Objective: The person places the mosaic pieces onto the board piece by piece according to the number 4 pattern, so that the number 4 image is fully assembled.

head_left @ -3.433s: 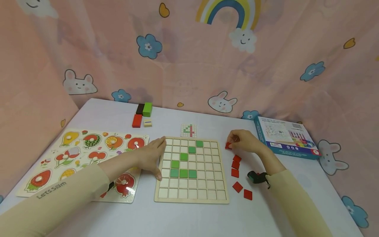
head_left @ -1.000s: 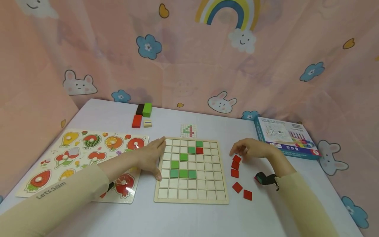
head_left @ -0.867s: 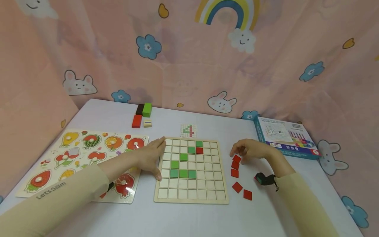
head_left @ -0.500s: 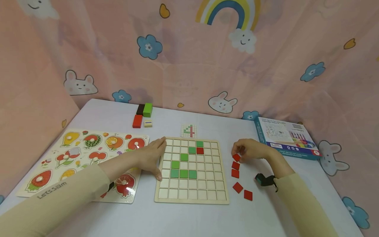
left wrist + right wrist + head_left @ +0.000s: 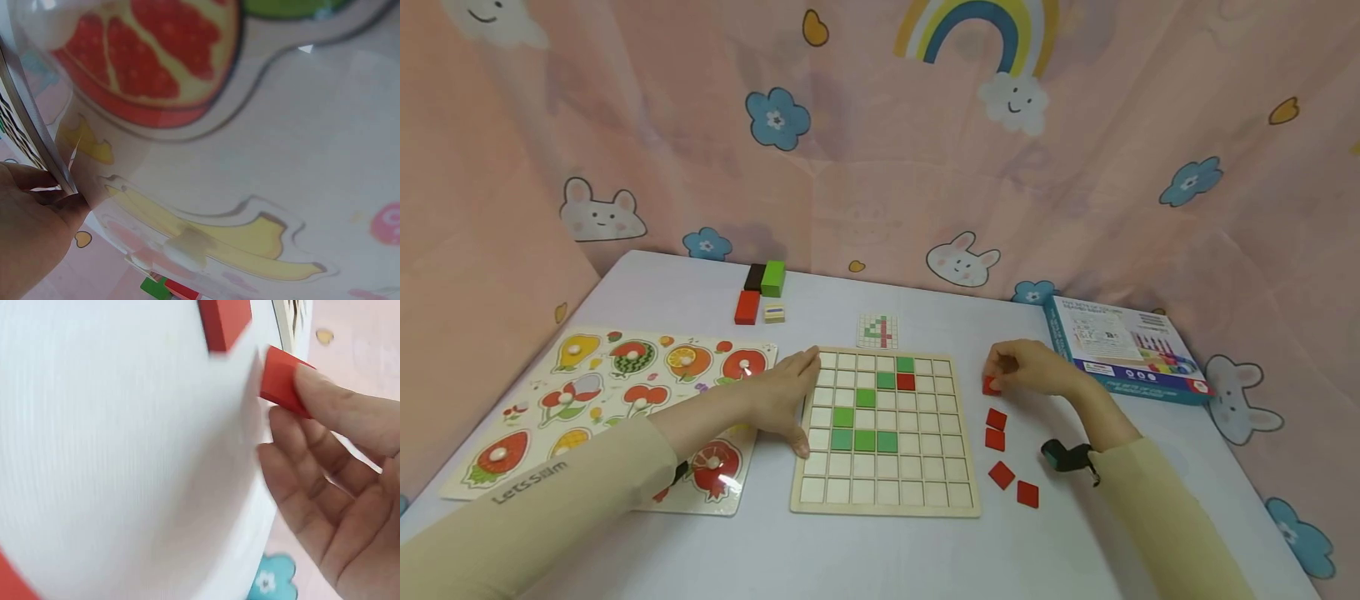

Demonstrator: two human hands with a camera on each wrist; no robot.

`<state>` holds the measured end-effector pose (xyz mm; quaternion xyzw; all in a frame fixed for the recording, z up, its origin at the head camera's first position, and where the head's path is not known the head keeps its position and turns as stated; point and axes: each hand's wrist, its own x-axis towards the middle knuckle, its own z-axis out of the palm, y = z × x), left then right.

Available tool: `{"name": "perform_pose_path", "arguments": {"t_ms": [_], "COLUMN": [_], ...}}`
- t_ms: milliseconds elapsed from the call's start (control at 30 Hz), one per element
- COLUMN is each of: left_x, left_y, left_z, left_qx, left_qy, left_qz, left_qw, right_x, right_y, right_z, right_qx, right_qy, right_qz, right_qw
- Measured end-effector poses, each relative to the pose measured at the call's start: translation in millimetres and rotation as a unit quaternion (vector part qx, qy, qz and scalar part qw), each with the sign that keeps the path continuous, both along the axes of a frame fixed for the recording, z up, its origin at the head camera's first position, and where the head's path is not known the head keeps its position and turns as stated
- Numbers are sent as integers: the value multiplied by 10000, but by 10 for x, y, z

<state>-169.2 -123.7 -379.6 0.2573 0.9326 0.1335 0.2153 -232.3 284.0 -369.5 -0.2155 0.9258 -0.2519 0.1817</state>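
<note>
Only up close, red tile [image 5: 282, 379] between right hand [image 5: 334, 481] fingertips.

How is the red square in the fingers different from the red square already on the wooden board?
The red square in the fingers is pinched by the right hand and held beside the wooden board; the red square on the board sits flat in a grid cell. The held one touches only fingers; the placed one sits next to a green square. Both are red and look the same size.
</note>
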Motion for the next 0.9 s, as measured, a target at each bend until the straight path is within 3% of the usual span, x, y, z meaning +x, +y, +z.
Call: {"name": "perform_pose_path", "arguments": {"t_ms": [167, 367, 633, 900], "left_x": [2, 10, 12, 6], "left_y": [-3, -2, 0, -4], "left_z": [-4, 1, -1, -11], "left_qx": [-2, 7, 37, 9], "left_qy": [4, 9, -13, 11], "left_qz": [4, 20, 68, 62], "left_qw": [10000, 10000, 10000, 10000], "right_x": [18, 101, 179, 199], "right_y": [-230, -644, -995, -1120], "right_z": [-50, -29, -22, -68], "right_qx": [-491, -703, -755, -597], "right_qy": [184, 141, 148, 48], "right_qz": [43, 141, 617, 700], "right_qw": [9986, 9973, 9951, 9958]}}
